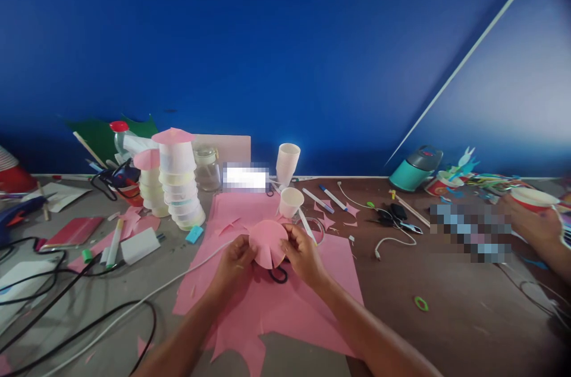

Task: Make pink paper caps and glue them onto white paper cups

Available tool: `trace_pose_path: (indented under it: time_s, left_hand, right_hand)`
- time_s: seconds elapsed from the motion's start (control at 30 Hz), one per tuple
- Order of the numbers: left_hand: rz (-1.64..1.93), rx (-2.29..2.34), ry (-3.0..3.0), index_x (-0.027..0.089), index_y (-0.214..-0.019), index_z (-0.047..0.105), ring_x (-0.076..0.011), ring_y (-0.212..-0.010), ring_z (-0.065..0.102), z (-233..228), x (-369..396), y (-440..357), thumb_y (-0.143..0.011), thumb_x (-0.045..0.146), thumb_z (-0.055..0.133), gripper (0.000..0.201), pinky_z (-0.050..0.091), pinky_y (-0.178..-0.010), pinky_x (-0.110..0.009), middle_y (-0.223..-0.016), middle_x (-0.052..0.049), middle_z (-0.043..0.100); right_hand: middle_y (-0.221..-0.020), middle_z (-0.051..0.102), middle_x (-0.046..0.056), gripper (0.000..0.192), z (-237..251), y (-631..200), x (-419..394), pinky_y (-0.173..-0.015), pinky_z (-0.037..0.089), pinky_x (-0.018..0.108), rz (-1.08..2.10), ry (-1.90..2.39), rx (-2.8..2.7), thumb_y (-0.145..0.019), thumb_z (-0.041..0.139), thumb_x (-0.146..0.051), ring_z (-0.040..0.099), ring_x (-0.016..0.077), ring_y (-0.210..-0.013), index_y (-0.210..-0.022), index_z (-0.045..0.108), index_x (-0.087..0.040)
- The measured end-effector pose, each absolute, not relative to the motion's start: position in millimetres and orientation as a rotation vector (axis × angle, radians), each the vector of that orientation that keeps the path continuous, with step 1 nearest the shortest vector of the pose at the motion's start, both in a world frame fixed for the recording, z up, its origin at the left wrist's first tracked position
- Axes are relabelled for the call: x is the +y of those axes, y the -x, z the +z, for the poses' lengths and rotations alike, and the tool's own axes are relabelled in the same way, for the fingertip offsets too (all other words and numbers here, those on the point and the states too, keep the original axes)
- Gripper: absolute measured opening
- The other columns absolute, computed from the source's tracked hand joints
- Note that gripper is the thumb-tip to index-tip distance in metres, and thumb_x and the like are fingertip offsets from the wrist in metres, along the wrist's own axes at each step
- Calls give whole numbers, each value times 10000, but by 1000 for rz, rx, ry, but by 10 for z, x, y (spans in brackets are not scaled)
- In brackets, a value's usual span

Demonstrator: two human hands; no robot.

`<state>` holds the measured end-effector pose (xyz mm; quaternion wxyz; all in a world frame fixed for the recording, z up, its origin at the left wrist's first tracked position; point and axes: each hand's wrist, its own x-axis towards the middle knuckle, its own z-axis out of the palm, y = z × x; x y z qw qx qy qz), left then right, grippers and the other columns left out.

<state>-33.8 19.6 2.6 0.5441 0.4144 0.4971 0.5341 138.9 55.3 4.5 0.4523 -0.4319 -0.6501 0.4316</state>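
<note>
Both my hands hold a round pink paper disc (268,242) with folded pleats, lifted just above a large pink paper sheet (285,299). My left hand (234,261) pinches the disc's left edge. My right hand (304,255) pinches its right edge. Black scissor handles (278,275) lie on the sheet under the disc. A small white paper cup (291,201) stands just beyond the disc.
Stacked cups topped with pink cones (176,178) stand at left, with a glass jar (207,167) and a taller cup (287,163) beyond. Pens, pink scraps and cables litter the table. Another person's hand (533,223) holds a red cup at right. A glue gun (20,210) lies far left.
</note>
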Motion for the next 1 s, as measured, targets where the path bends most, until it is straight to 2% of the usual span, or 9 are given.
trace_pose_path:
  time_s: [0.1, 0.3, 0.4, 0.53, 0.63, 0.77, 0.87, 0.97, 1.0]
  left_hand:
    - [1271, 1156, -951, 155, -807, 666, -118, -566, 544, 61, 189, 318, -595, 589, 859, 521, 403, -499, -221, -676, -4, 650]
    - [1179, 956, -878, 174, -877, 616, -160, -561, 633, 22, 146, 290, -703, 424, 849, 383, 511, -560, -283, -694, 3, 672]
    - [1177, 922, -863, 161, -889, 635, -174, -593, 653, 27, 129, 270, -719, 379, 842, 345, 529, -607, -302, -701, -17, 694]
    - [1043, 904, -919, 123, -853, 696, -207, -624, 656, 102, 96, 248, -747, 407, 799, 320, 513, -628, -303, -612, -66, 698]
    - [979, 939, -968, 123, -742, 702, -157, -545, 587, 137, 77, 254, -756, 413, 761, 297, 477, -581, -273, -608, -58, 679]
    - [992, 1101, -978, 143, -616, 654, -112, -517, 497, 163, 72, 287, -743, 377, 728, 276, 393, -497, -221, -570, -18, 605]
    - [1022, 1139, -966, 150, -630, 643, -114, -495, 478, 172, 94, 322, -746, 466, 709, 343, 387, -473, -223, -549, -21, 601]
    - [1101, 1151, -918, 154, -721, 664, -128, -478, 484, 161, 130, 351, -717, 587, 710, 435, 373, -426, -227, -539, -19, 601]
    - [1128, 1164, -906, 156, -726, 666, -144, -494, 511, 155, 141, 358, -699, 608, 720, 456, 373, -421, -225, -508, -5, 569]
  right_hand:
    - [-779, 685, 44, 177, -4, -1403, 546, -608, 484, 282, 987, 1097, -1636, -814, 534, -260, 623, 186, -688, -932, 637, -177]
    - [-770, 672, 46, 126, -89, -1374, 444, -629, 471, 290, 579, 1077, -1699, -868, 545, -265, 591, 177, -661, -914, 640, -196]
    - [-760, 665, 31, 117, -114, -1339, 412, -599, 471, 269, 650, 1064, -1667, -875, 553, -273, 587, 161, -634, -921, 631, -200]
    - [-727, 644, 9, 102, -135, -1298, 410, -560, 461, 248, 874, 1050, -1566, -850, 571, -277, 578, 146, -609, -901, 619, -203]
    - [-711, 609, -3, 131, -123, -1307, 399, -521, 439, 238, 1006, 1026, -1512, -837, 605, -310, 545, 133, -572, -914, 613, -204]
    - [-815, 644, 33, 242, -48, -1399, 396, -579, 477, 262, 1070, 887, -1582, -864, 618, -417, 588, 155, -658, -971, 634, -201]
    - [-821, 659, 43, 287, 10, -1518, 496, -578, 470, 268, 913, 942, -1558, -895, 560, -465, 582, 158, -650, -958, 648, -199]
    - [-764, 660, 38, 292, 24, -1686, 706, -554, 458, 268, 591, 1222, -1456, -891, 526, -456, 580, 168, -630, -918, 658, -197]
    - [-804, 679, 53, 301, 19, -1752, 788, -585, 475, 280, 534, 1273, -1434, -891, 514, -450, 598, 180, -664, -938, 662, -192]
